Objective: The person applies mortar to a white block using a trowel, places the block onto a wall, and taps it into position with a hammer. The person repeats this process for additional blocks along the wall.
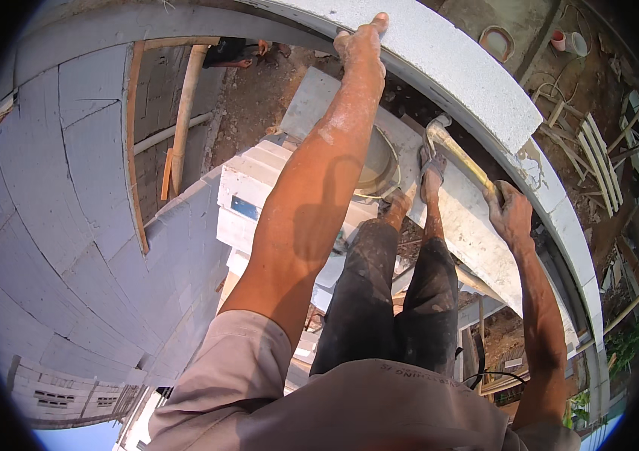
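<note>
A long pale lightweight concrete block [462, 71] lies along the top of the curved-looking wall. My left hand [362, 41] grips the near edge of this block, thumb on top and fingers against its side. Lower and to the right, my right hand [511, 214] is closed round the yellow handle of a hammer [462, 154]. The hammer's pale head points away from me, beside the wall and above the board near my foot. Its exact head shape is hard to make out.
I stand on a pale, dusty board [477, 233] with a bucket [377, 161] by my feet. Stacked white blocks [248, 188] are left of my legs. A grey block wall [56, 218] rises at left. Another person's hand [263, 47] shows beyond. Scrap wood [598, 161] lies right.
</note>
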`<state>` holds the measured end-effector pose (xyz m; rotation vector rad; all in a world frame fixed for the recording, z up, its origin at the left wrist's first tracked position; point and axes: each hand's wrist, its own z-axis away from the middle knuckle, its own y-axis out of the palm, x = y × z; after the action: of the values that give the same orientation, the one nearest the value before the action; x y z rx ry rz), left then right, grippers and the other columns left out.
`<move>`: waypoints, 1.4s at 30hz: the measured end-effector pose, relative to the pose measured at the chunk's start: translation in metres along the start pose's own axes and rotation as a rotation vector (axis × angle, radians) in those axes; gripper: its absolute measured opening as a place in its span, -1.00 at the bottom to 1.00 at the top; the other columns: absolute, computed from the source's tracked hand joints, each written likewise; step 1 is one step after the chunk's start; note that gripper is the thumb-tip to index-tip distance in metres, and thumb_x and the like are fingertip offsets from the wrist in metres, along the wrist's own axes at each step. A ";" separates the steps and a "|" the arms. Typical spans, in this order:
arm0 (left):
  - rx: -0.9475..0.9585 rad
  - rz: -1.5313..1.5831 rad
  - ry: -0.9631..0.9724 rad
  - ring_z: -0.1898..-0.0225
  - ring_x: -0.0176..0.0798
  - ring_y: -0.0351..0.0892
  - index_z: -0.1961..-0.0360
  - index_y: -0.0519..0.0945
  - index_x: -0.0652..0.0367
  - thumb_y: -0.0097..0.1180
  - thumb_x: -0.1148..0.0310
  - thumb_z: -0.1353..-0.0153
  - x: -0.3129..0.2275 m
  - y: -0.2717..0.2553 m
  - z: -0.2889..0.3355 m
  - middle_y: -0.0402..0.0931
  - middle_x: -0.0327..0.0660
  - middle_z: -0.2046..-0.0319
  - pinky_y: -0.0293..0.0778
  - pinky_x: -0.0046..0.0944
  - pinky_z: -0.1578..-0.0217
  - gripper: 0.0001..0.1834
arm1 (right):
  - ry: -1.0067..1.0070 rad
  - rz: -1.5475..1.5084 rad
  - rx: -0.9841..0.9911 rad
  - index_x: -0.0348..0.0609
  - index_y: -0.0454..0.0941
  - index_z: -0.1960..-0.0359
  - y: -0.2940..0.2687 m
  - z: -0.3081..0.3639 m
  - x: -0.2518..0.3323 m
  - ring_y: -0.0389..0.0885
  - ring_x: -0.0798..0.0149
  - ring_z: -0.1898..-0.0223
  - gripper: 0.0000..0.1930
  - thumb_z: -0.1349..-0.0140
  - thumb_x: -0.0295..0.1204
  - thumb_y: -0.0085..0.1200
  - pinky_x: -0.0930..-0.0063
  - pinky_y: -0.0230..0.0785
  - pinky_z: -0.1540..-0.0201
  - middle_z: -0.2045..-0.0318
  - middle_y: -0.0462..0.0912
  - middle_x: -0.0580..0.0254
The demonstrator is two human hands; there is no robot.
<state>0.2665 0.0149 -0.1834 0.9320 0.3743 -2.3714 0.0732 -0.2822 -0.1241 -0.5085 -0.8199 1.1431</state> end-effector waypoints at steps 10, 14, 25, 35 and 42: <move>-0.096 0.058 -0.023 -0.34 0.16 0.19 -0.47 -0.12 0.25 0.47 0.33 0.04 -0.026 0.000 -0.008 0.13 0.18 -0.34 0.18 0.30 -0.24 0.19 | -0.310 0.101 -0.113 -0.18 0.55 0.18 -0.005 0.001 0.030 0.58 0.02 0.37 -0.77 -0.22 -0.30 0.14 0.14 0.41 0.30 0.42 0.52 0.11; -0.140 0.078 -0.036 -0.33 0.12 0.21 -0.46 -0.12 0.31 0.48 0.36 0.06 -0.026 0.001 -0.009 0.13 0.17 -0.34 0.16 0.18 -0.24 0.20 | -0.313 0.133 -0.244 -0.19 0.55 0.20 -0.006 -0.021 0.043 0.58 0.01 0.38 -0.77 -0.22 -0.30 0.13 0.13 0.40 0.32 0.42 0.53 0.10; -0.096 0.135 0.042 -0.30 0.15 0.24 -0.43 -0.04 0.27 0.40 0.49 -0.01 -0.024 0.002 -0.012 0.17 0.15 -0.31 0.14 0.43 -0.24 0.06 | -0.019 -0.091 0.280 -0.17 0.48 0.24 0.017 0.054 0.000 0.62 -0.19 0.35 -0.72 -0.35 -0.18 -0.05 -0.01 0.42 0.25 0.40 0.64 -0.14; -0.140 0.087 0.040 -0.15 0.09 0.44 -0.17 0.34 0.38 0.37 0.45 -0.09 -0.026 0.006 -0.004 0.39 0.06 -0.14 0.28 0.34 -0.19 -0.35 | -0.103 -0.120 0.097 -0.18 0.52 0.26 0.024 0.072 -0.051 0.62 -0.13 0.41 -0.72 -0.30 -0.19 0.03 0.06 0.44 0.32 0.48 0.61 -0.05; -0.190 -0.013 0.110 -0.33 0.11 0.26 -0.41 0.01 0.44 0.40 0.42 -0.03 -0.025 0.004 -0.002 0.15 0.23 -0.35 0.18 -0.08 -0.34 0.02 | -0.056 -0.668 -0.147 -0.34 0.47 0.18 -0.015 0.087 0.022 0.39 0.34 0.62 -0.61 -0.47 -0.17 -0.16 0.38 0.23 0.53 0.61 0.47 0.16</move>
<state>0.2850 0.0231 -0.1674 0.9747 0.6382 -2.2550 0.0175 -0.2713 -0.0529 -0.2848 -1.0264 0.4851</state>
